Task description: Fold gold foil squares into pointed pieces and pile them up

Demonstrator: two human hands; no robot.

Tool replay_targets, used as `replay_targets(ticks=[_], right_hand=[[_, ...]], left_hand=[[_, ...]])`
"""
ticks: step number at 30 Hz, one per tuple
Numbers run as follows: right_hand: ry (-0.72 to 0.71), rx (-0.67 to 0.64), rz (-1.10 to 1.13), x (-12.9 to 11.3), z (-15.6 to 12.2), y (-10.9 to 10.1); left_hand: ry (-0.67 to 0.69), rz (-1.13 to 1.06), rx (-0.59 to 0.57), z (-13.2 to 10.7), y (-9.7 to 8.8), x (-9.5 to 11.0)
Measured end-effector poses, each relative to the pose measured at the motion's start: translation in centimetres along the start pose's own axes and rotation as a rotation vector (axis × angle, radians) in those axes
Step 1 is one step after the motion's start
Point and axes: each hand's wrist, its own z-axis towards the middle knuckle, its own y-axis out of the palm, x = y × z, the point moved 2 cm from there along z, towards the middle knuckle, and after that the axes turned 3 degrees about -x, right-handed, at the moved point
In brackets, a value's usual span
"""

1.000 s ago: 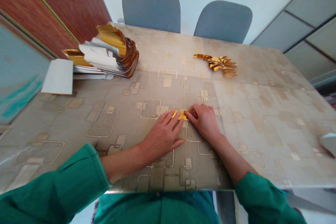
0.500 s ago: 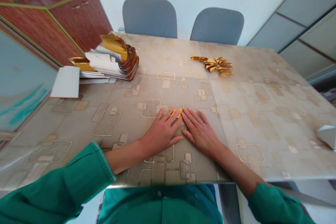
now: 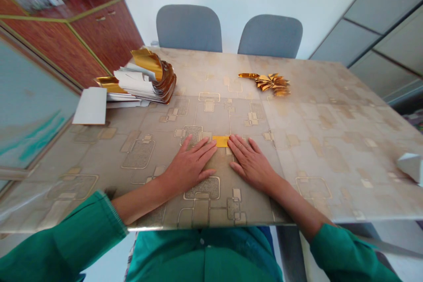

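A small strip of gold paper (image 3: pixel 222 141) lies flat on the patterned tablecloth (image 3: pixel 211 119) in front of me. My left hand (image 3: pixel 193 161) rests palm down with its fingers stretched out, their tips at the strip's left end. At the right end lie the fingertips of my right hand (image 3: pixel 250 161), which is also flat, with the thumb apart. Part of the strip's ends may be hidden under the fingers.
At the back left sits a stack of gold and white paper sheets (image 3: pixel 142 83), with a white sheet (image 3: pixel 90 105) beside it. Folded gold paper pieces (image 3: pixel 272 83) lie at the back right. A white object (image 3: pixel 410 167) is near the right edge. Two grey chairs (image 3: pixel 189 28) stand behind the table.
My left hand has slid leftward along the gold strip, uncovering more of it. My right hand stays at the right end. The camera view has shifted slightly.
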Motion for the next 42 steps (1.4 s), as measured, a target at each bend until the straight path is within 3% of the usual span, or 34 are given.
replay_targets(ticks=[9, 20, 27, 31, 36, 42], right_hand=[[-0.025, -0.026, -0.029, -0.1, 0.1, -0.5], [-0.037, 0.076, -0.059, 2.7, -2.8, -1.1], [0.059, 0.289, 0.140, 2.3, 1.5, -4.3], [0.074, 0.242, 0.119, 2.0, 3.4, -3.3], [0.192, 0.268, 0.188, 3.0, 2.7, -1.8], [0.107, 0.266, 0.210, 2.7, 2.8, -2.5]], left_hand=[[-0.007, -0.004, 0.006, 1.2, -0.4, 0.0], [-0.044, -0.064, 0.055, 1.9, -0.8, 0.2], [-0.004, -0.086, 0.083, 2.8, -0.7, -0.2], [0.005, -0.072, 0.044, 2.1, -0.5, -0.5], [-0.010, -0.142, 0.038, 1.9, -0.3, -1.0], [-0.069, -0.282, 0.106, 2.6, -0.4, -1.8]])
